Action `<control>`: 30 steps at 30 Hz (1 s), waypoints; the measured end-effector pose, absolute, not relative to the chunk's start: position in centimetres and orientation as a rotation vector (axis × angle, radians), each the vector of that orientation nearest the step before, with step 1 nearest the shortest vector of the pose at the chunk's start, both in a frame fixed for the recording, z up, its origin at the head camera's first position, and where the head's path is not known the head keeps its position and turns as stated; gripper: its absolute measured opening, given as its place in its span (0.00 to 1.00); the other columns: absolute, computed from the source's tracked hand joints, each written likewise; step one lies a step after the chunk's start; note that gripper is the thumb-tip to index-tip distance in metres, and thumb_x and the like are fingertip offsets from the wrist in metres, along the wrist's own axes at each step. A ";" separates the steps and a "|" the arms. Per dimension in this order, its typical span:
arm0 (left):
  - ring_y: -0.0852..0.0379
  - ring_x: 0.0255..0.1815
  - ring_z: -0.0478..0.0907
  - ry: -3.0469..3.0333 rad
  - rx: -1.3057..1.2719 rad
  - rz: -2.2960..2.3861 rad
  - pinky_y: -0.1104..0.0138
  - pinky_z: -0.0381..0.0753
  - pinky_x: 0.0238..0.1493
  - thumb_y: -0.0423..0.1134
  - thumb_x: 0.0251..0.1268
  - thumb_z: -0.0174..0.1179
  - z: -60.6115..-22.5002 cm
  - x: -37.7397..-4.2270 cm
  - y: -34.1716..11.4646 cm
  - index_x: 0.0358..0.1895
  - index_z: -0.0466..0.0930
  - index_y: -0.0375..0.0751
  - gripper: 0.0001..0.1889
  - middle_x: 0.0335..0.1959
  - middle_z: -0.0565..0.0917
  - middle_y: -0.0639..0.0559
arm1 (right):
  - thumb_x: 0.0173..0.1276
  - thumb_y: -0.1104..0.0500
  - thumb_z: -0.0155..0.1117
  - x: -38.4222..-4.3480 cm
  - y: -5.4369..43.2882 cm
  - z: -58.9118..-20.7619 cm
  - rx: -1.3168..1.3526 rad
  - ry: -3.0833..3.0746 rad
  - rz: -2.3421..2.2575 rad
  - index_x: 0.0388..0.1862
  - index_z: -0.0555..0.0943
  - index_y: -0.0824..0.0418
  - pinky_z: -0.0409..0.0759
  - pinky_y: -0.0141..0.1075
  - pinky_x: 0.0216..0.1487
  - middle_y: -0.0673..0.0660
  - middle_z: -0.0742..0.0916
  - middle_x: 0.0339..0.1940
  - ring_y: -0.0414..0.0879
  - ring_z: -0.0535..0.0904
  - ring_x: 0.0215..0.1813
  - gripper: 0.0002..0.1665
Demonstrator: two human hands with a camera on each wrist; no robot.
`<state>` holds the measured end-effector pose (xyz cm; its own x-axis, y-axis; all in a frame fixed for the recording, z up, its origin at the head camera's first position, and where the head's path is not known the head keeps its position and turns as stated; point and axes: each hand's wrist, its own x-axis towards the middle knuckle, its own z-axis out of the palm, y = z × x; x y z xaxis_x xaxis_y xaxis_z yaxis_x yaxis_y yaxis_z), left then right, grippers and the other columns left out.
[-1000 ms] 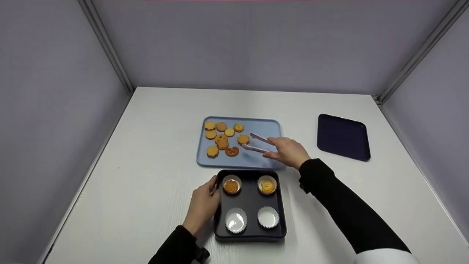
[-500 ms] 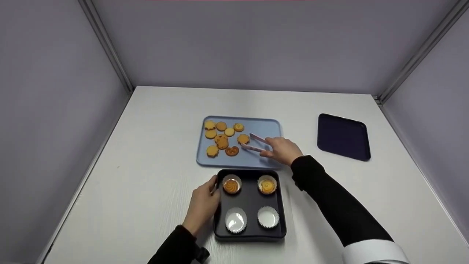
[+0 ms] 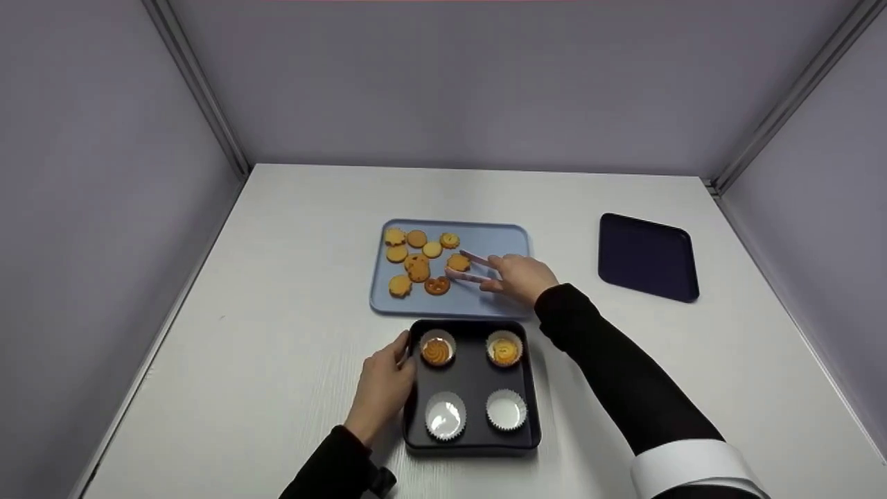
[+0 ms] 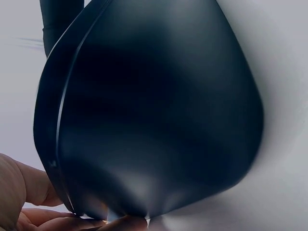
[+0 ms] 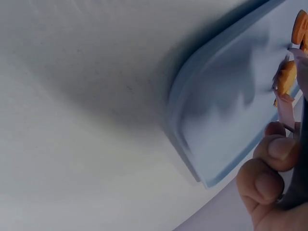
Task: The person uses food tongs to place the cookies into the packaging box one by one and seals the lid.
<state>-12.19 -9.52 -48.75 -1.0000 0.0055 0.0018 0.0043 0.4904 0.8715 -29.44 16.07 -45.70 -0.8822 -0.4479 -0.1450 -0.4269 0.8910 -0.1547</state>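
Observation:
In the head view my right hand [image 3: 520,276] holds pink tongs [image 3: 478,260] over the light blue tray [image 3: 495,239]. Their tips lie either side of a scalloped cookie [image 3: 457,263]; the right wrist view shows that cookie [image 5: 286,78] between the tongs' arms [image 5: 285,108]. Several other cookies and a pretzel-shaped cookie [image 3: 436,285] fill the tray's left half. My left hand [image 3: 381,384] grips a dark baking tin [image 3: 471,388] at its left wall, thumb and fingers at the rim. The tin bears paper cups; a swirl cookie [image 3: 436,352] and a round cookie [image 3: 504,351] sit in the far two.
An empty white paper cup [image 3: 445,416] and a second one [image 3: 506,410] stand in the tin's near half. A dark navy tray [image 3: 648,256] lies at the right of the white table [image 3: 277,277]. Grey panels [image 3: 471,83] enclose the back and sides.
My right hand has moved left with the tongs, bringing their tips from the cookie's right edge to either side of it. The left hand and the tin have stayed in place.

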 end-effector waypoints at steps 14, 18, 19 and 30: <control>0.37 0.65 0.77 2.690 -0.026 1.581 0.50 0.77 0.65 0.28 0.67 0.57 -48.6 -12.3 -9.5 0.70 0.71 0.27 0.27 0.65 0.78 0.32 | 0.74 0.45 0.64 -29.2 15.5 -45.5 -0.791 2.893 -0.129 0.60 0.81 0.62 0.84 0.53 0.51 0.62 0.88 0.47 0.58 0.85 0.49 0.26; 0.37 0.65 0.77 2.695 -0.029 1.579 0.49 0.77 0.65 0.28 0.67 0.57 -48.6 -12.2 -9.5 0.70 0.72 0.27 0.27 0.65 0.78 0.32 | 0.74 0.44 0.64 -29.2 15.8 -45.5 -0.807 2.891 -0.145 0.63 0.80 0.62 0.83 0.53 0.53 0.63 0.88 0.50 0.58 0.85 0.52 0.28; 0.36 0.65 0.77 2.701 -0.028 1.577 0.49 0.77 0.65 0.28 0.67 0.57 -48.6 -12.2 -9.5 0.70 0.72 0.27 0.27 0.64 0.78 0.32 | 0.75 0.44 0.64 -29.1 15.9 -45.5 -0.811 2.893 -0.151 0.64 0.80 0.61 0.83 0.53 0.53 0.63 0.88 0.50 0.58 0.85 0.52 0.28; 0.36 0.64 0.78 2.714 0.017 1.588 0.49 0.78 0.64 0.27 0.68 0.57 -49.0 -12.3 -9.6 0.69 0.72 0.24 0.26 0.63 0.79 0.30 | 0.73 0.46 0.65 -28.1 17.9 -45.4 -0.921 2.962 -0.293 0.67 0.78 0.64 0.83 0.55 0.52 0.65 0.88 0.52 0.60 0.86 0.51 0.31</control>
<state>-12.32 -9.61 -48.95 -0.9999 0.0079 0.0078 0.0107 0.4898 0.8718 -28.15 17.90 -45.39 -0.8248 -0.5645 0.0306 -0.5596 0.8076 -0.1863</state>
